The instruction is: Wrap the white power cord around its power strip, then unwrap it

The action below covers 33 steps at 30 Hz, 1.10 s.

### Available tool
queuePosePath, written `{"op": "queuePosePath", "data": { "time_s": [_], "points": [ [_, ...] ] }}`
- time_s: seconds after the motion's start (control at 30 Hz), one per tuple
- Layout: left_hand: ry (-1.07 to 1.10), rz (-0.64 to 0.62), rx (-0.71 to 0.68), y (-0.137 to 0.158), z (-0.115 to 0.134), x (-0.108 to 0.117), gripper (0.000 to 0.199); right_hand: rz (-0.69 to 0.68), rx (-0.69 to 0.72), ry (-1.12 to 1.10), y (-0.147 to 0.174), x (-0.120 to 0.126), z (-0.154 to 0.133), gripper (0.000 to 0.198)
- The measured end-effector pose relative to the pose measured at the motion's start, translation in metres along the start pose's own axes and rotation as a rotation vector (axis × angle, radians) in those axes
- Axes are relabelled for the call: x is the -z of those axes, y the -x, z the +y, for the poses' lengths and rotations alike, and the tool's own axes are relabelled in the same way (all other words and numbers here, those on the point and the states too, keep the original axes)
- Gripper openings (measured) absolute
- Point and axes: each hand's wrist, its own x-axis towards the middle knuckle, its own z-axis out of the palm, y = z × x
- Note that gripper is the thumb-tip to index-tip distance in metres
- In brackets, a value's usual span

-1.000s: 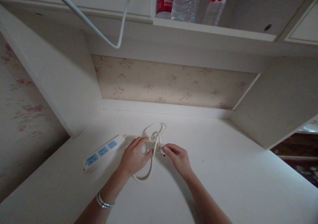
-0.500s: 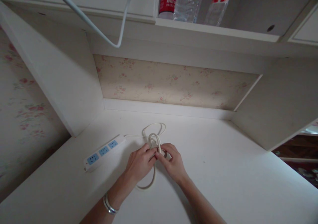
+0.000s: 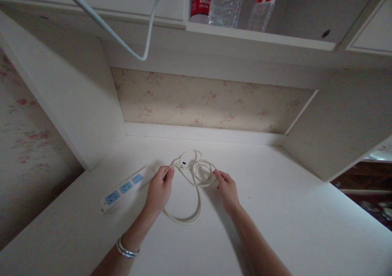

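Observation:
A white power strip (image 3: 124,189) with blue sockets lies on the desk to the left. Its cream power cord (image 3: 197,204) runs in loose loops over the middle of the desk. My left hand (image 3: 159,188), a silver bangle on its wrist, is closed on a stretch of cord near the plug (image 3: 180,163). On the right, thumb and fingertips of my right hand (image 3: 226,186) pinch the edge of the coiled loops. Between the two hands, part of the cord hangs in a wide curve toward me.
The white desk (image 3: 275,227) is walled in by side panels and a floral-papered back. Overhead, a shelf (image 3: 260,39) holds a red-labelled bottle (image 3: 200,2) and clear plastic bottles (image 3: 225,4). A pale cable (image 3: 122,43) dangles at upper left.
My hands have moved apart, left hand leftward and right hand rightward. The bunched cord between them has opened into wider loops, and the plug now shows.

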Motion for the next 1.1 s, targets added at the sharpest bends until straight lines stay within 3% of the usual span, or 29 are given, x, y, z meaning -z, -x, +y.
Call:
{"op": "queuePosePath", "data": {
  "time_s": [0.1, 0.2, 0.33, 0.5, 0.57, 0.63, 0.8, 0.9, 1.03, 1.1],
  "points": [
    [0.194, -0.07, 0.096, 0.0, 0.002, -0.002, 0.029, -0.02, -0.038, -0.117, -0.004, 0.003, 0.002, 0.038],
    [0.303, -0.304, 0.114, 0.007, 0.006, -0.006, 0.029, -0.037, -0.012, -0.243, -0.002, 0.001, -0.003, 0.034],
    [0.228, -0.518, -0.093, 0.02, 0.015, -0.01, 0.024, -0.107, 0.003, -0.427, 0.002, -0.001, -0.015, 0.026],
    [-0.137, -0.526, -0.406, 0.028, 0.015, -0.013, 0.019, -0.168, -0.025, -0.573, 0.004, 0.002, -0.027, 0.023],
    [-0.206, -0.549, -0.462, 0.027, 0.011, -0.014, 0.021, -0.181, -0.015, -0.58, 0.005, 0.005, -0.03, 0.023],
    [-0.256, -0.52, -0.445, 0.024, 0.004, -0.014, 0.023, -0.195, -0.009, -0.576, 0.005, 0.006, -0.031, 0.022],
    [-0.366, -0.383, -0.255, 0.017, -0.014, -0.014, 0.025, -0.226, -0.022, -0.575, 0.006, 0.006, -0.031, 0.022],
    [-0.43, -0.396, -0.148, 0.014, -0.02, -0.014, 0.033, -0.263, -0.054, -0.583, 0.007, 0.005, -0.03, 0.023],
    [-0.664, -0.452, -0.05, 0.012, -0.021, -0.015, 0.025, -0.34, -0.108, -0.529, 0.011, 0.002, -0.028, 0.023],
    [-0.762, -0.451, -0.015, 0.011, -0.021, -0.016, 0.033, -0.371, -0.128, -0.472, 0.011, -0.001, -0.025, 0.026]
  ]
}}
